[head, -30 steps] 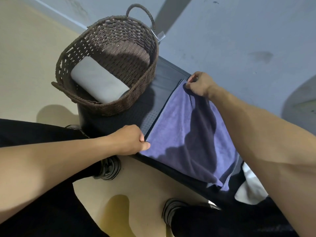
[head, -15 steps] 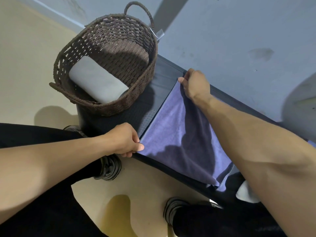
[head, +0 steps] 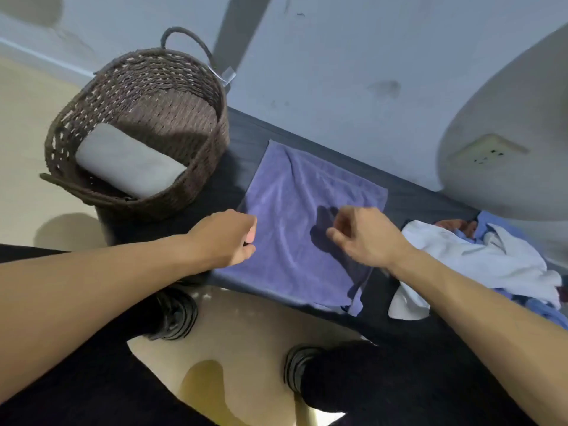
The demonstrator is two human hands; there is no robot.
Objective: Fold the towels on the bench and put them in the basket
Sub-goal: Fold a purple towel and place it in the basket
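Observation:
A purple towel point(head: 301, 222) lies spread flat on the dark bench point(head: 246, 133), its near right corner hanging over the front edge. My left hand point(head: 229, 238) hovers at the towel's left edge, fingers loosely curled, with nothing visibly between them. Just above the middle of the towel my right hand point(head: 361, 238) hangs with relaxed, half-bent fingers, holding nothing and casting a shadow on the cloth. At the bench's left end stands the brown woven basket point(head: 196, 186), with a folded grey towel point(head: 129, 164) inside.
A heap of unfolded white and blue towels point(head: 479, 259) lies on the bench to the right. The grey wall point(head: 338, 72) runs directly behind the bench. My dark trousers and shoes point(head: 175, 312) are on the beige floor below.
My right hand let go of the towel's far corner and drew back over its middle. My left hand released the near left corner. The towel now lies flat, and the view shifted right.

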